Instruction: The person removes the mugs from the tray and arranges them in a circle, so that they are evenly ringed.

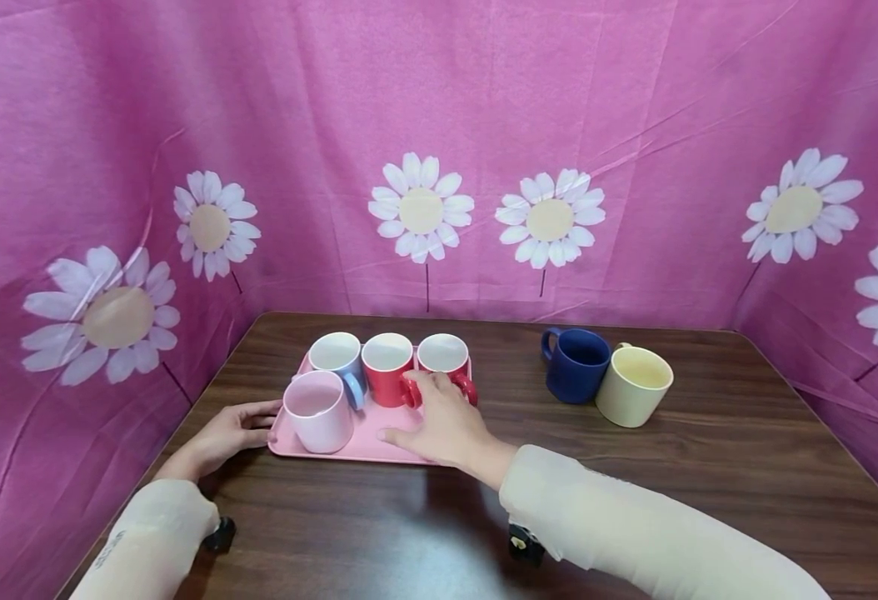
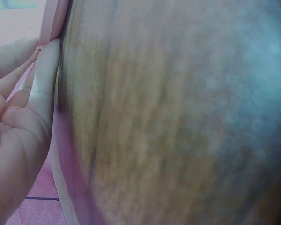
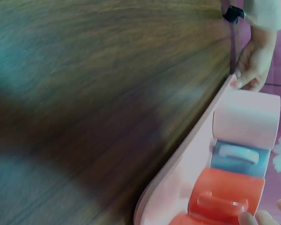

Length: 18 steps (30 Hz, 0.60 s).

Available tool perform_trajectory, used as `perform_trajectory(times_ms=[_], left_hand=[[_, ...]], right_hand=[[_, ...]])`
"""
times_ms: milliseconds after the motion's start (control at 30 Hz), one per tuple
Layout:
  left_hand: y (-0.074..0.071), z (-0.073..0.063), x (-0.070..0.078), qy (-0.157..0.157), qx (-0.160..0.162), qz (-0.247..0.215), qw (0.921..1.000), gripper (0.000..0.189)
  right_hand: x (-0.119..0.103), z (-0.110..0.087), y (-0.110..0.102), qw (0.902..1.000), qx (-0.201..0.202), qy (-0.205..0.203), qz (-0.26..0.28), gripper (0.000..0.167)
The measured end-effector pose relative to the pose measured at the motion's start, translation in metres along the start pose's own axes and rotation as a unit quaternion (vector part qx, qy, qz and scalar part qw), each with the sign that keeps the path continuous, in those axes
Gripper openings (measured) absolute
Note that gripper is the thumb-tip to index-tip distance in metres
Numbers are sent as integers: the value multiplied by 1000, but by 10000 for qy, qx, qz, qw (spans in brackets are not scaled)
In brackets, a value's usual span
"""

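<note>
"Head view: what is farthest left?"

"A person's left hand (image 1: 232,429), beside the left edge of a pink tray (image 1: 370,425). Its fingers are nearly straight, and the tips touch that edge. The tray lies on a brown wood-grain table (image 1: 319,533)."

"And on the tray, moving rightward?"

"At its near left corner stands a pink mug (image 1: 321,421), upright. Just behind that, at the tray's back left, is a light blue mug (image 1: 337,354), its handle turned toward the tray's front. Next along the back is a red mug with a white inside (image 1: 388,379). At the back right is a second red mug (image 1: 445,353), partly covered."

"Covered by what?"

"The right hand (image 1: 442,425), reaching across the tray's right half. Its thumb is spread well apart from the fingers, which extend over the second red mug. I cannot tell whether they touch it; the right wrist view shows only fingertips at its edge."

"Anything beyond the tray?"

"Well to its right, a navy mug (image 1: 577,375) stands upright, handle facing the tray. Just beside that, farther from the tray, is a pale yellow mug (image 1: 630,396). Behind the tray hangs a purple curtain (image 1: 319,108) printed with white daisies (image 1: 420,208)."
</note>
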<state>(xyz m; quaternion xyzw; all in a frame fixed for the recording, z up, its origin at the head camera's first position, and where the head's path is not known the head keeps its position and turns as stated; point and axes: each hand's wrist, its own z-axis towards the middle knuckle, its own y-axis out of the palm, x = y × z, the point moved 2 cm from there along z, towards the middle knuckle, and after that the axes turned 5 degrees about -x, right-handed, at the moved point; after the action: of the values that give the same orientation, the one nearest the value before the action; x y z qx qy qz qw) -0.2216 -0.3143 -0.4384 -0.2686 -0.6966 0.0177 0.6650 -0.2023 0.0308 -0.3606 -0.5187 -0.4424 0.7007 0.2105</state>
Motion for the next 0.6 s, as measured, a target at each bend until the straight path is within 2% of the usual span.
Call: perform_trajectory(times_ms=[333, 600], left_hand=[[0, 1, 0, -46, 31, 25, 10000, 64], [0, 0, -1, -48, 29, -6, 10000, 64]], right_hand=[[-17, 9, 22, 9994, -317, -56, 112, 80], [-26, 21, 37, 9991, -306, -165, 223, 83]])
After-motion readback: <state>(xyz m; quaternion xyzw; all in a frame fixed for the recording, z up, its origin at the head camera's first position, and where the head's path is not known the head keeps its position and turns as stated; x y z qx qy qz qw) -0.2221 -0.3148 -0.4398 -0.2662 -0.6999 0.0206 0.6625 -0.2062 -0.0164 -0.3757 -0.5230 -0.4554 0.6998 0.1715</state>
